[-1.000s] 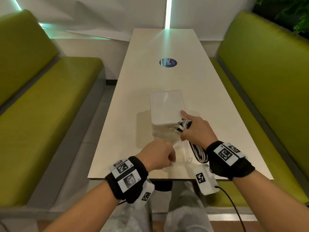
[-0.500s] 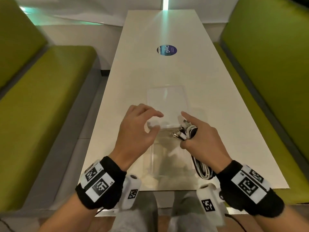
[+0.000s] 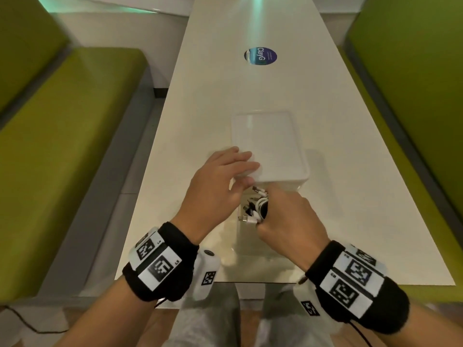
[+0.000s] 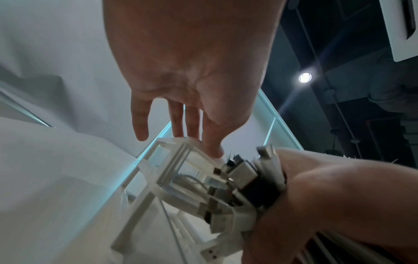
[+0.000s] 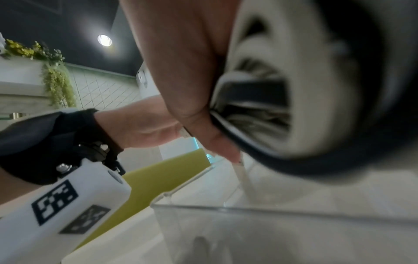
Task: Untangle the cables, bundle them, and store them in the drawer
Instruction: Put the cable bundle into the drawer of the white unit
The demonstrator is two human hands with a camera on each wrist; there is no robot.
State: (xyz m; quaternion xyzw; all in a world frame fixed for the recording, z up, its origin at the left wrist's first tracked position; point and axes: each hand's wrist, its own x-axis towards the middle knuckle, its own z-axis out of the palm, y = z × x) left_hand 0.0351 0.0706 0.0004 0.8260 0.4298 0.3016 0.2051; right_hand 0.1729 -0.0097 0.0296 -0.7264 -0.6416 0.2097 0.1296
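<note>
Nearest me, my right hand is curled tight round the cable bundle, plugs poking out toward the left, held over the clear drawer pulled out toward the table edge. My left hand sits just beside it, fingers straight and loosely spread, fingertips touching the near left corner of the white drawer unit; it hides that corner. Beyond lies a round blue sticker, with green benches on both sides. The left wrist view shows the plugs against the unit's clear frame; the right wrist view shows only blurred coils close up and the drawer's clear wall below
</note>
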